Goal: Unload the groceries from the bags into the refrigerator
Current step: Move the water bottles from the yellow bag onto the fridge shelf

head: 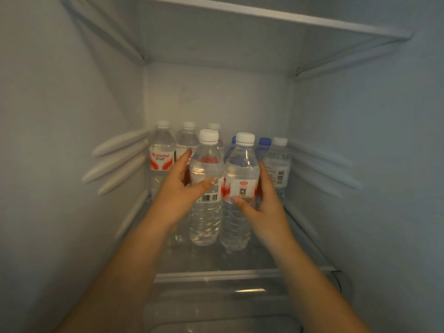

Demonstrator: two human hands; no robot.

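Note:
Inside the refrigerator, two clear water bottles with white caps stand side by side on the glass shelf (240, 272). My left hand (177, 191) grips the left bottle (206, 212) around its label, thumb across the front. My right hand (262, 203) holds the right bottle (237, 164) from its right side, thumb on the label. Behind them stand several more bottles: white-capped ones with red labels (162, 157) at the back left, blue-capped ones (263, 145) and a white-capped one (278, 162) at the back right.
The fridge's white side walls carry shelf rails (115, 164) on the left and rails on the right (319, 162). Another shelf (264, 18) spans above. A clear drawer (216, 308) lies below the glass shelf's front edge.

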